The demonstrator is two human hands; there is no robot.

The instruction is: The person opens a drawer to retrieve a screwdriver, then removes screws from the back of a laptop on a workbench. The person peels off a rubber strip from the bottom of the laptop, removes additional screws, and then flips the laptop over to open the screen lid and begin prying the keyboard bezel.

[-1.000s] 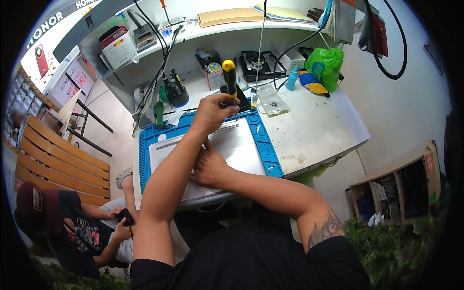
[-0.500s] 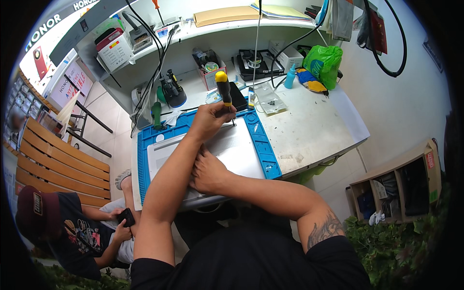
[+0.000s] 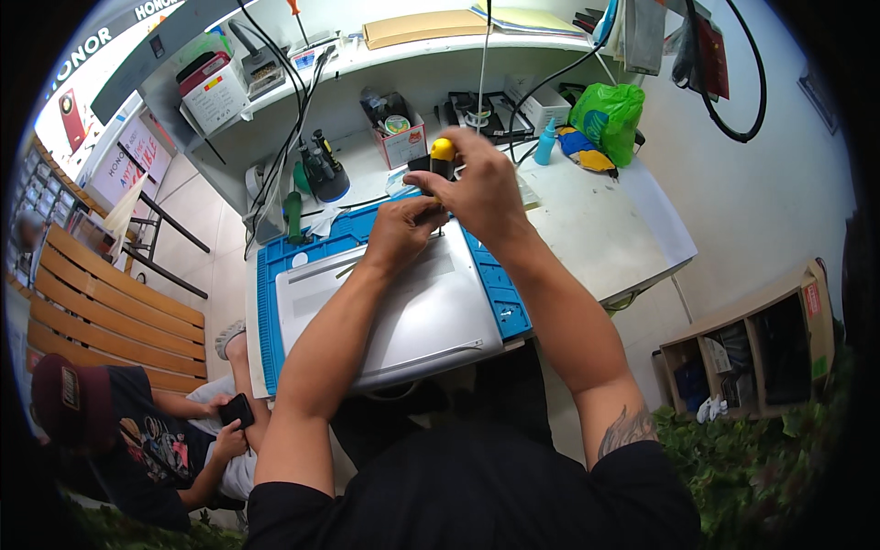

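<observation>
A silver laptop [image 3: 426, 316] lies underside up on a blue repair mat [image 3: 502, 298]. A screwdriver with a yellow-capped dark handle [image 3: 442, 151] stands upright over the laptop's far right part, its tip down near the casing. My left hand [image 3: 401, 234] is closed in a pinch around its lower part. My right hand [image 3: 486, 188] curves around the top of the handle, thumb and fingers apart on either side of it; whether they touch it is hard to see. Behind the hands, a dark phone is mostly covered.
Behind the mat stand a black tool holder [image 3: 323, 170], a box of supplies [image 3: 401, 142], a blue bottle [image 3: 545, 142] and a green plastic bag [image 3: 610, 119]. Cables [image 3: 291, 137] hang from the shelf. At the left sits another person [image 3: 147, 426] holding a phone.
My right hand has lifted off the laptop and moved up and right to the screwdriver handle. My left hand stays on the screwdriver, which leans a little differently now.
</observation>
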